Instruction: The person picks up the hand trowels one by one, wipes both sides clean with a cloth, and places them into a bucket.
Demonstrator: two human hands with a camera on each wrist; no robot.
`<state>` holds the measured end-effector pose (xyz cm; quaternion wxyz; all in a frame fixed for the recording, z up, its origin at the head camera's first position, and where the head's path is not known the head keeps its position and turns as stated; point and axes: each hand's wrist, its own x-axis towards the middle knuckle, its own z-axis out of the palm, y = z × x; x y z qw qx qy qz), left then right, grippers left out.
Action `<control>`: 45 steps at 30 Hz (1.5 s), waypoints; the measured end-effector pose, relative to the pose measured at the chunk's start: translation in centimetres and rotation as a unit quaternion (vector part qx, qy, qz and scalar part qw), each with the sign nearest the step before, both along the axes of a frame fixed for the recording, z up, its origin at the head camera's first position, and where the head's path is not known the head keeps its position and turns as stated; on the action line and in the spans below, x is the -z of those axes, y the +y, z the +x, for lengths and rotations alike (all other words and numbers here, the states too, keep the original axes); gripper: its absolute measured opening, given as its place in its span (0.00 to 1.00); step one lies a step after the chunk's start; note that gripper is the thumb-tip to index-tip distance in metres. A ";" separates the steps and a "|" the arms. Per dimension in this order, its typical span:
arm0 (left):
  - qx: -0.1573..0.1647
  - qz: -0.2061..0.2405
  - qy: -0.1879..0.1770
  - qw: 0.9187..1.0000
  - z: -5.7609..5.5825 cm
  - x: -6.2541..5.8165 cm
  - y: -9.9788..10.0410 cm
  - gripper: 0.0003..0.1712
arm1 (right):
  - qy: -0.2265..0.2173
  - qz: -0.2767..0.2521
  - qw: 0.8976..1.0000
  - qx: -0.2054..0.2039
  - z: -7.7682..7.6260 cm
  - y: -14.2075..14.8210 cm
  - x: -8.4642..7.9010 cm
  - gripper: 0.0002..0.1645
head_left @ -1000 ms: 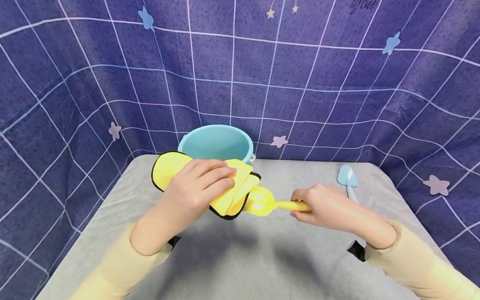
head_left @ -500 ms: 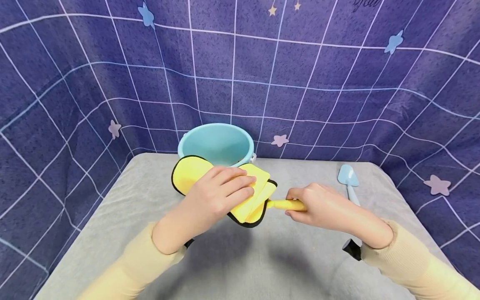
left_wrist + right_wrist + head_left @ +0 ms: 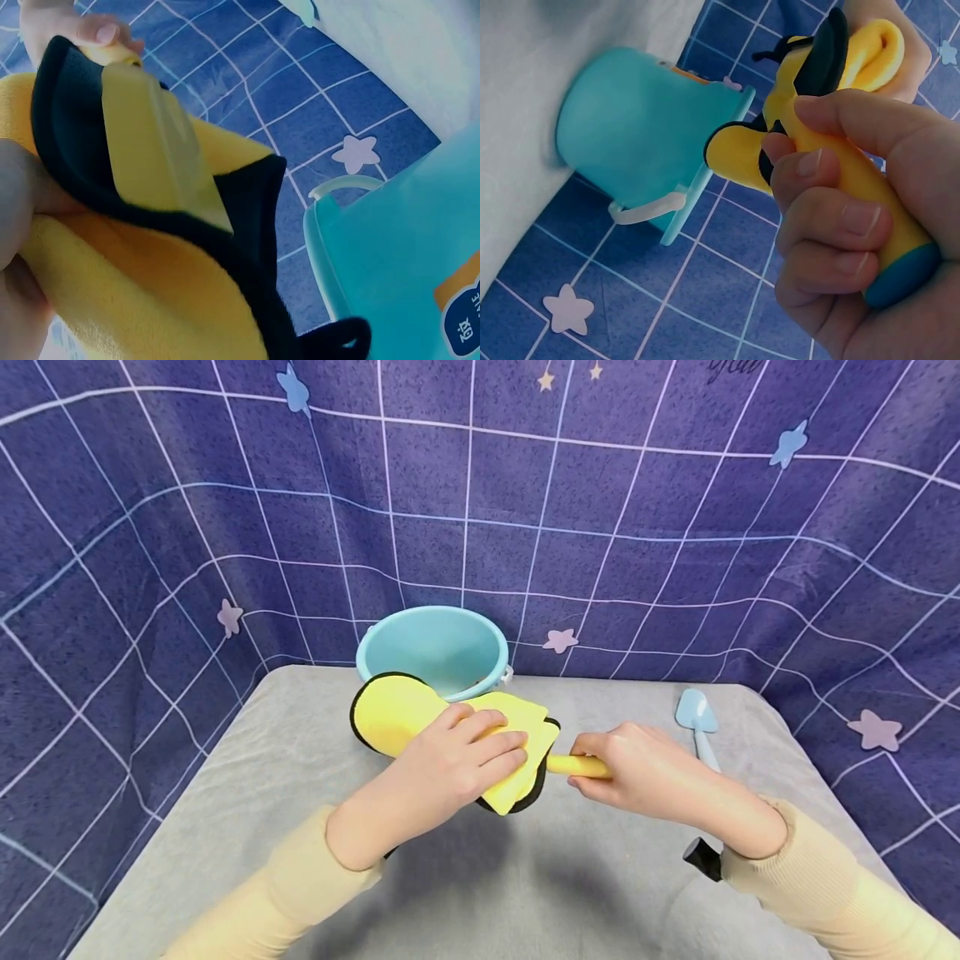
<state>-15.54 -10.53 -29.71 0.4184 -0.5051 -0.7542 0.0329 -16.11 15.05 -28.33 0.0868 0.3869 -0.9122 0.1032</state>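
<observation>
My left hand (image 3: 457, 760) holds a yellow microfibre cloth (image 3: 393, 710) with black edging, folded around the blade of a yellow toy shovel. In the left wrist view the shovel's blade (image 3: 154, 142) shows between the cloth's dark inner faces. My right hand (image 3: 645, 772) grips the shovel's handle (image 3: 581, 766), which has a blue-green end cap (image 3: 904, 274) in the right wrist view. Both hands are above the table, in front of a light blue bucket (image 3: 435, 647). The cloth overlaps the bucket's near rim in the head view.
A light blue toy shovel (image 3: 696, 714) lies at the right back of the table, partly behind the right forearm. Grey fabric covers the table (image 3: 300, 827). A dark blue curtain (image 3: 630, 568) with a grid and stars hangs behind and along the sides.
My left hand has slid the cloth rightward along the shovel, covering the blade that showed a second ago in the head view. The right hand has shifted slightly left.
</observation>
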 end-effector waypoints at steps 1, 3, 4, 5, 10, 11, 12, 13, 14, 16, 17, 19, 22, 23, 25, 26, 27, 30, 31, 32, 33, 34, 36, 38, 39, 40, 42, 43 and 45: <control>-0.007 -0.007 0.005 1.000 0.0 0.1 0.1 0.15 | 0.003 -0.001 1.000 0.000 0.0 0.0 0.0 0.05; -0.019 -0.021 0.012 1.000 0.0 0.2 0.2 0.15 | 0.009 -0.003 1.000 0.000 0.0 0.0 0.0 0.05; -0.025 -0.027 0.015 0.999 0.0 0.3 0.3 0.15 | 0.012 -0.004 1.000 0.000 -0.1 0.0 0.0 0.05; -0.032 -0.033 0.019 0.999 -0.1 0.4 0.3 0.14 | 0.014 -0.004 1.000 0.001 -0.1 0.0 0.0 0.05; -0.048 -0.047 0.028 0.997 -0.1 0.6 0.7 0.13 | 0.017 -0.002 1.000 0.005 -0.1 -0.2 0.1 0.05; -0.050 -0.049 0.029 0.997 -0.1 0.7 0.7 0.12 | 0.018 -0.002 1.000 0.005 -0.1 -0.2 0.1 0.05; -0.052 -0.050 0.031 0.997 -0.1 0.7 0.8 0.11 | 0.017 -0.003 1.000 0.003 -0.1 -0.2 0.1 0.05; -0.054 -0.051 0.031 0.997 -0.1 0.8 0.9 0.11 | 0.018 -0.004 1.000 0.001 0.0 -0.2 0.1 0.05; -0.055 -0.052 0.032 0.997 0.0 0.9 0.9 0.10 | 0.018 -0.004 1.000 0.000 0.0 -0.2 0.2 0.05; -0.059 -0.056 0.030 0.996 0.0 1.1 1.0 0.10 | 0.014 -0.008 1.000 -0.006 0.1 -0.2 0.3 0.05; -0.061 -0.058 0.030 0.996 0.1 1.2 1.0 0.10 | 0.012 -0.009 1.000 -0.007 0.1 -0.2 0.3 0.05; -0.064 -0.061 0.027 0.996 0.2 1.3 1.0 0.09 | 0.011 -0.009 1.000 -0.011 0.1 -0.2 0.4 0.05; -0.072 -0.067 0.024 0.995 0.4 1.4 1.0 0.08 | 0.009 -0.006 1.000 -0.016 0.2 -0.2 0.4 0.05; -0.074 -0.069 0.023 0.995 0.5 1.4 1.0 0.07 | 0.009 -0.005 1.000 -0.016 0.2 -0.2 0.4 0.05; -0.081 -0.074 0.018 0.994 0.6 1.4 1.0 0.07 | 0.008 -0.004 1.000 -0.016 0.2 -0.2 0.5 0.05; -0.083 -0.075 0.015 0.994 0.6 1.4 1.0 0.06 | 0.008 -0.005 1.000 -0.016 0.2 -0.2 0.5 0.05; -0.085 -0.077 0.011 0.993 0.7 1.4 1.0 0.06 | 0.008 -0.005 1.000 -0.016 0.2 -0.2 0.5 0.05; -0.089 -0.085 0.002 0.992 0.8 1.4 0.9 0.07 | 0.007 -0.002 1.000 -0.014 0.2 -0.2 0.6 0.06; -0.088 -0.087 -0.001 0.992 0.8 1.5 0.9 0.08 | 0.007 -0.001 1.000 -0.014 0.1 -0.1 0.7 0.06; -0.089 -0.091 -0.002 0.992 0.9 1.5 0.8 0.08 | 0.006 0.000 1.000 -0.013 0.1 -0.1 0.8 0.06; -0.089 -0.094 -0.003 0.992 0.9 1.5 0.8 0.09 | 0.005 0.002 1.000 -0.013 0.1 0.0 0.8 0.06; -0.089 -0.097 -0.005 0.991 1.0 1.5 0.7 0.09 | 0.004 0.003 1.000 -0.013 0.1 0.0 0.9 0.06; -0.089 -0.103 -0.009 0.991 1.0 1.6 0.5 0.09 | 0.002 0.004 1.000 -0.013 0.2 0.1 1.0 0.06; -0.091 -0.109 -0.010 0.990 1.1 1.6 0.3 0.09 | 0.004 0.004 1.000 -0.015 0.2 0.2 1.0 0.07; -0.091 -0.110 -0.011 0.990 1.0 1.6 0.2 0.09 | 0.005 0.003 1.000 -0.017 0.2 0.2 1.0 0.06; -0.092 -0.111 -0.012 0.989 1.0 1.7 0.1 0.09 | 0.005 0.003 1.000 -0.018 0.2 0.2 1.0 0.06; -0.092 -0.112 -0.014 0.989 1.0 1.7 -0.2 0.09 | 0.006 0.003 1.000 -0.020 0.2 0.4 1.1 0.07; -0.091 -0.112 -0.017 0.989 1.0 1.7 -0.3 0.10 | 0.005 0.004 1.000 -0.020 0.3 0.4 1.1 0.07; -0.090 -0.113 -0.020 0.989 0.9 1.8 -0.7 0.10 | 0.002 0.006 1.000 -0.020 0.2 0.5 1.1 0.07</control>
